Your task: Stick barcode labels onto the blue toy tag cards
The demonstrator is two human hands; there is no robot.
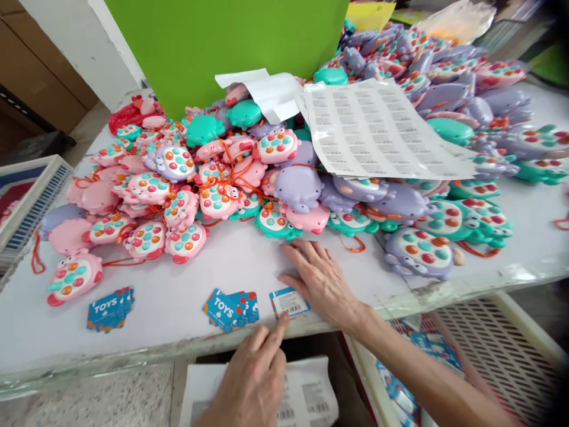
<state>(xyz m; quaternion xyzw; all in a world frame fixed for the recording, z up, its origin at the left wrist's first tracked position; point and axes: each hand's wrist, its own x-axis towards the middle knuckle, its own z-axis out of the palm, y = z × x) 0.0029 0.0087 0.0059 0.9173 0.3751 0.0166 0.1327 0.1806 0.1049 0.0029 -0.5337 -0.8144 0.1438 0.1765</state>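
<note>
A blue-edged card [290, 302] with a white barcode label on it lies near the table's front edge. The index finger of my left hand [255, 370] is stretched out and touches the label's lower edge; the other fingers are loosely bent and hold nothing visible. Just right of the card, my right hand [324, 284] rests open on the table, thumb apart and fingertips close to the toys. A small stack of TOYS cards [230, 309] sits left of the labelled card, with another stack of cards [110, 309] farther left. Below the edge lies a label sheet [311, 385], partly hidden by my left hand.
Pink, purple and green animal toys [186, 240] with coloured buttons and orange cords are heaped across the table [169, 302]. More label sheets [373, 124] lie on the heap, before a green panel [231, 47]. A white crate [493, 338] with blue cards stands below right.
</note>
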